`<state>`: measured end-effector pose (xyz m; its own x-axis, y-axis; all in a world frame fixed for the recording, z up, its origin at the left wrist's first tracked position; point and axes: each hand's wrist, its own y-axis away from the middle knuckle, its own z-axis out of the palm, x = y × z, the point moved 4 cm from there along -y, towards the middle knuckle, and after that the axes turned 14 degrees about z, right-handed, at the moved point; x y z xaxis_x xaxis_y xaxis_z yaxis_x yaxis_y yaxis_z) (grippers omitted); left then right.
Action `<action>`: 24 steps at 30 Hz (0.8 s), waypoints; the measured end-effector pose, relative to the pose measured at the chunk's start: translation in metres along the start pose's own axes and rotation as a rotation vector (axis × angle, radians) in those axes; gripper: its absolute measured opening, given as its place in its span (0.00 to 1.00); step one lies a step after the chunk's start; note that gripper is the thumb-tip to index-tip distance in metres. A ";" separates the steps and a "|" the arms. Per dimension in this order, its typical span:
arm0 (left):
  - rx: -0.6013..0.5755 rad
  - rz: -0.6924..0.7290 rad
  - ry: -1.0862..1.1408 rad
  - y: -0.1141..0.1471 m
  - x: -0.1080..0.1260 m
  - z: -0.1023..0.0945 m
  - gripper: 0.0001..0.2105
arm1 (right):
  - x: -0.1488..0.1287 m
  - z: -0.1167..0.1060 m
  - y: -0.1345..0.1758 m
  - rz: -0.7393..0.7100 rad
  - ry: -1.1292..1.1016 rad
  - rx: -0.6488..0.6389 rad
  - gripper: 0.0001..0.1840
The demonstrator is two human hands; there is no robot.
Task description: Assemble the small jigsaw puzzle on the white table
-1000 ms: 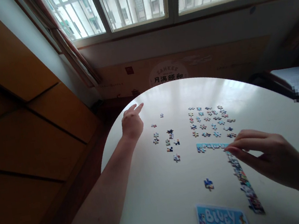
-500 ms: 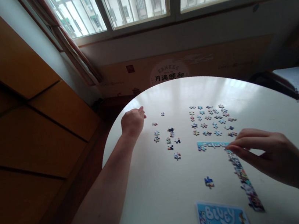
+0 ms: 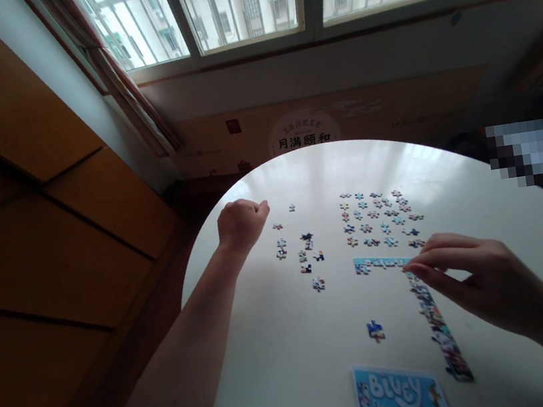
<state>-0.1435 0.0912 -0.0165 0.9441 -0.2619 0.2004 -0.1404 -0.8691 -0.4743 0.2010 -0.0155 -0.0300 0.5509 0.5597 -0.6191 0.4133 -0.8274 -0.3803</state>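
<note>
My right hand (image 3: 478, 275) is closed in a pinch at the corner of a joined jigsaw border, its thumb and fingertips on the corner piece, which they mostly cover. From there a light-blue top strip (image 3: 379, 262) runs left, and a darker side strip (image 3: 437, 322) runs down towards me. My left hand (image 3: 241, 224) is curled into a fist over the table's left side; whether anything is inside is hidden. Several loose jigsaw pieces (image 3: 318, 284) lie to its right. One blue piece (image 3: 375, 330) sits apart, left of the side strip.
Rows of loose pieces (image 3: 373, 214) are spread beyond the top strip. A blue Bluey picture card or box (image 3: 400, 397) lies at the near edge of the round white table (image 3: 272, 351). A wooden cabinet (image 3: 67, 259) stands on the left, and windows (image 3: 244, 5) are behind.
The view has shifted slightly. My left fist has turned a little, its thumb now pointing to the upper right. My right hand stays pinched at the border's corner.
</note>
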 end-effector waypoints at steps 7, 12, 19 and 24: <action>0.025 0.118 0.144 0.002 0.022 -0.004 0.28 | 0.001 0.001 0.000 0.012 0.015 0.001 0.10; -0.024 0.210 0.140 0.004 0.026 -0.004 0.21 | -0.001 -0.001 -0.001 0.008 0.019 0.007 0.10; -0.180 0.422 0.197 0.005 0.036 0.002 0.16 | -0.002 -0.002 -0.001 0.007 0.012 0.010 0.10; -0.293 0.476 0.216 0.006 0.044 0.005 0.17 | -0.002 0.000 -0.001 -0.007 0.019 -0.005 0.11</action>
<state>-0.1016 0.0767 -0.0152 0.6794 -0.7036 0.2082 -0.6384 -0.7067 -0.3049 0.1995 -0.0156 -0.0277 0.5613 0.5666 -0.6032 0.4208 -0.8230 -0.3815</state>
